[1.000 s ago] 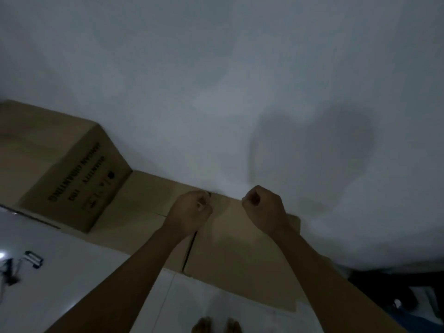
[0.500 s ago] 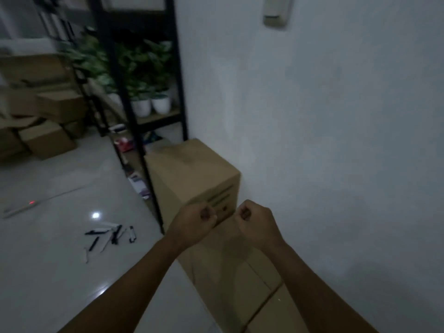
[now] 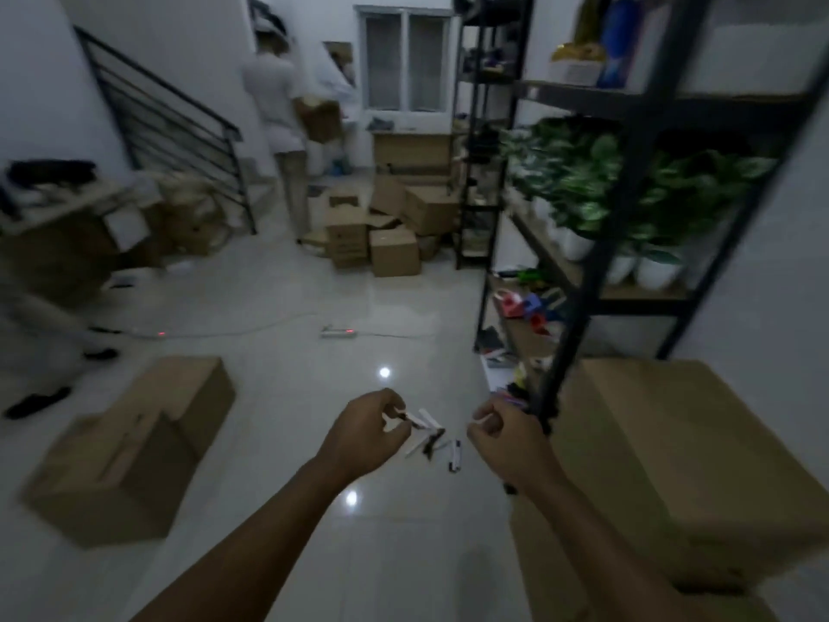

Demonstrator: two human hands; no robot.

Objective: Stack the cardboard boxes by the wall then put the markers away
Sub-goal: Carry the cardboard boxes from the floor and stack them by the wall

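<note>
1. Overhead, the head camera looks down on two bare forearms reaching out from six o'clock over a pale glossy floor [image 3: 278, 388].
2. Left hand [image 3: 365, 435] sits just left of centre with its fingers curled into a loose fist; nothing is visibly held in it, though the frame is blurred.
3. Right hand [image 3: 504, 442] sits at about four o'clock from centre, fingers curled the same way, with no object seen in its grip.
4. Markers [image 3: 433, 439] lie scattered on the floor in the gap between the two hands, white and dark barrels crossing each other; whether the left fingertips touch them cannot be told.
5. One cardboard box [image 3: 700, 464] stands at four o'clock against the white wall [image 3: 771, 285], on top of another cardboard surface at the lower right edge.
6. Another box [image 3: 134, 446] lies tilted on the floor at eight o'clock, well apart from the wall.
7. Black metal shelving [image 3: 596, 271] rises at two o'clock, holding potted green plants [image 3: 583, 186] in white pots.
8. Toward twelve o'clock, a heap of boxes [image 3: 390, 235] sits on the floor near a second person [image 3: 280, 127] carrying a carton, beside a staircase railing [image 3: 170, 123].
9. At centre, a power strip [image 3: 338, 332] and its cable lie across the floor.
</note>
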